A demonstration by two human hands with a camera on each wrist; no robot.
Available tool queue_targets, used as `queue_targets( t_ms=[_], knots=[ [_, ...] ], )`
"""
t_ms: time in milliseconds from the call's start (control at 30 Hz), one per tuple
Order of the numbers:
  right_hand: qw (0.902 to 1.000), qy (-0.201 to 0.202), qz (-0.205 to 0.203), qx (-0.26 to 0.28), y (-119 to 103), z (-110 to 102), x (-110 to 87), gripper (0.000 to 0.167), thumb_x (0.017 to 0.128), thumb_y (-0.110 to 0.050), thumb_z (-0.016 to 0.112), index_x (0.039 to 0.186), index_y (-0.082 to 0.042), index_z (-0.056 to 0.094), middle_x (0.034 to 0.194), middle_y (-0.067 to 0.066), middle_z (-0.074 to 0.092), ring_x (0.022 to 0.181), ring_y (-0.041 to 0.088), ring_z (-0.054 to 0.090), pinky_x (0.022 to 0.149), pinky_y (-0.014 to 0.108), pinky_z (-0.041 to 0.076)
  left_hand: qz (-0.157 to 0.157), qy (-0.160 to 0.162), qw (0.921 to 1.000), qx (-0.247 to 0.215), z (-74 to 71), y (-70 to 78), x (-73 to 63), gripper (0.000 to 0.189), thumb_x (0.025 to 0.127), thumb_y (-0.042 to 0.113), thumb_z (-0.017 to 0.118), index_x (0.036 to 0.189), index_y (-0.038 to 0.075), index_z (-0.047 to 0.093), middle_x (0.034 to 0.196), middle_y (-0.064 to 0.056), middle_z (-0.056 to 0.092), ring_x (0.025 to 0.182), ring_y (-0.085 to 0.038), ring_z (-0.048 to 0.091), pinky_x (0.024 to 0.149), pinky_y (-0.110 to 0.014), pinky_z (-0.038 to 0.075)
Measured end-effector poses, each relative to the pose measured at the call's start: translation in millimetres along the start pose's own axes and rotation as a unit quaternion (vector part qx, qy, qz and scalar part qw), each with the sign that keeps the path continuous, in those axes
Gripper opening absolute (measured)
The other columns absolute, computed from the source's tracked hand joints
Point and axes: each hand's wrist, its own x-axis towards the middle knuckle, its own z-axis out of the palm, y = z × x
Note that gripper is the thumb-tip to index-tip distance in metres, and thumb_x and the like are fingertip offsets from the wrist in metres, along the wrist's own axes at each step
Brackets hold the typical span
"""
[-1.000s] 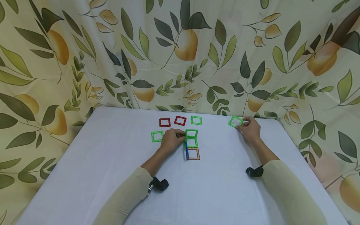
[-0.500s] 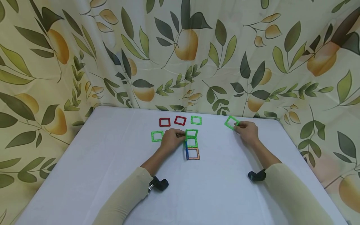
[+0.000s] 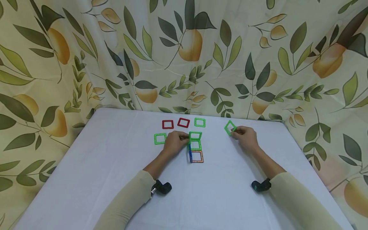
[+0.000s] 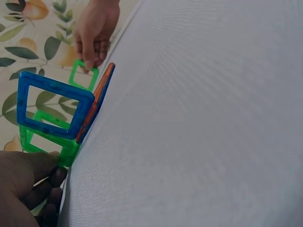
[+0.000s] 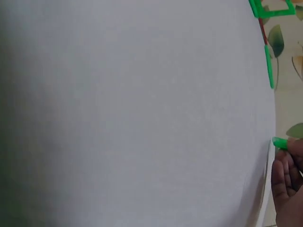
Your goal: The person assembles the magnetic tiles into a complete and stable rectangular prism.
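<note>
Joined squares [image 3: 195,140] are being pinched by the left hand [image 3: 176,141] — a square [image 3: 227,124], by the right hand [image 3: 246,137], being moved toward the tabletop's [image 3: 227,179] left edge.

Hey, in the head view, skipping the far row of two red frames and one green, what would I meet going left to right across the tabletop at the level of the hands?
Loose green frame → left hand → joined green, blue and orange frames → held green frame → right hand.
</note>
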Motion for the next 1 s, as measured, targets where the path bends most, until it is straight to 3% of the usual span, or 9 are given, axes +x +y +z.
queue_targets(
  t_ms=[600,1000],
  knots=[
    [0.9975,-0.047,-0.050,0.016,-27,22,-31.0,0.014,0.094,-0.007,0.079,0.104,0.002,0.077,0.094,0.011,0.075,0.085,0.020,0.065,0.067,0.021,0.050,-0.011,0.001,0.9999,0.007,2.8,-1.9,-1.1,0.023,0.095,0.015,0.080,0.117,0.010,0.081,0.103,0.000,0.079,0.096,-0.016,0.068,0.085,-0.034,0.055],
    [0.9957,-0.066,-0.055,0.035,-43,34,-42.8,0.011,0.093,-0.005,0.080,0.103,0.001,0.078,0.096,0.010,0.077,0.085,0.020,0.070,0.070,0.021,0.054,-0.002,0.002,1.0000,0.003,2.2,-0.8,0.6,0.022,0.095,0.015,0.080,0.116,0.009,0.081,0.103,0.000,0.078,0.092,-0.015,0.066,0.084,-0.034,0.055]
  ],
)
